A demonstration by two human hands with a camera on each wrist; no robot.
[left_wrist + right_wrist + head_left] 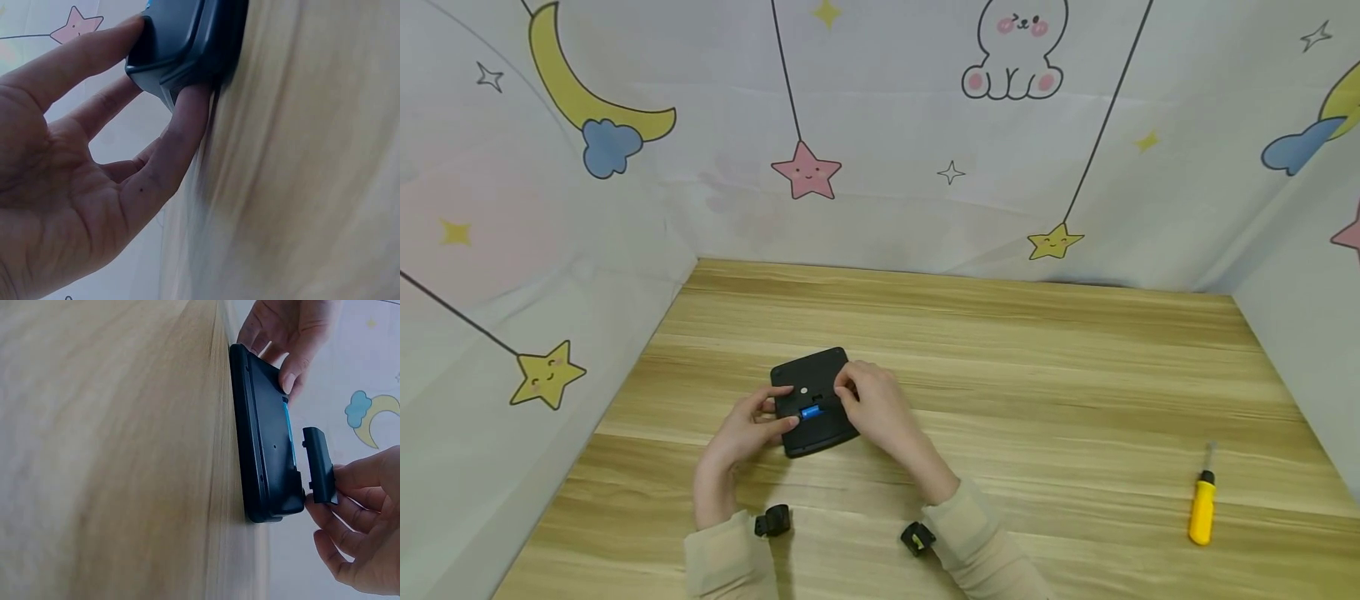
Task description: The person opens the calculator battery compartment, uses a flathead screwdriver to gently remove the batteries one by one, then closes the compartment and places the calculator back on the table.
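Observation:
A black calculator (pixel 812 371) lies back side up at the left of the table, its battery slot uncovered. One blue battery (pixel 811 412) sits in that slot. My left hand (pixel 748 425) grips the left edge, with the thumb on the back; in the left wrist view a finger (pixel 181 128) reaches under the casing. Over the right side of the calculator is my right hand (pixel 876 404). It pinches a small black battery cover (pixel 320 465), which the right wrist view shows held apart from the slot, its little tabs facing the casing.
A yellow-handled screwdriver (pixel 1202 508) lies at the right of the wood-grain table (pixel 1037 400), its shaft pointing away. White cloth walls (pixel 910 217) printed with stars and moons stand behind and at both sides. Black camera bands (pixel 772 521) sit at both wrists.

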